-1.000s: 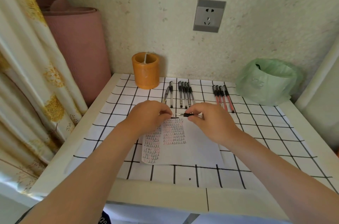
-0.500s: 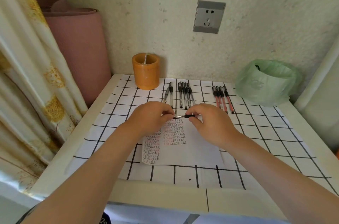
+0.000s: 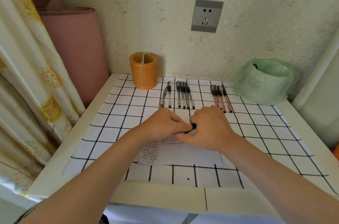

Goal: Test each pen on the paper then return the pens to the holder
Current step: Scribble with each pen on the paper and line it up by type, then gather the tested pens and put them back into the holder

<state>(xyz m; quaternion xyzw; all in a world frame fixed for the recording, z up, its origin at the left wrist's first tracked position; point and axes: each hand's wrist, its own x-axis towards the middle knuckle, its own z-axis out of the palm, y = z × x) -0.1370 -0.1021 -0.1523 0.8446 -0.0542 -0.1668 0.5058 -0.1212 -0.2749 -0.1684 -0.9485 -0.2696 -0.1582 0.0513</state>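
Note:
My left hand (image 3: 163, 124) and my right hand (image 3: 211, 128) meet over the top of the white paper (image 3: 183, 154), which carries rows of small written marks. Between their fingertips a black pen (image 3: 191, 128) is pinched; only a short dark piece shows. The orange holder (image 3: 144, 71) stands at the back left with one thin stick in it. Two black pens (image 3: 167, 95), several more black pens (image 3: 185, 95) and several red pens (image 3: 221, 98) lie in rows behind my hands.
A green plastic bag (image 3: 264, 80) over a bin sits at the back right. The checked cloth (image 3: 110, 122) covers the table. A pink roll (image 3: 73, 43) and a curtain (image 3: 23, 76) stand at the left. A wall socket (image 3: 207, 15) is above.
My two hands have closed together, so the pen between them is now almost hidden. The camera view has shifted slightly lower and nearer.

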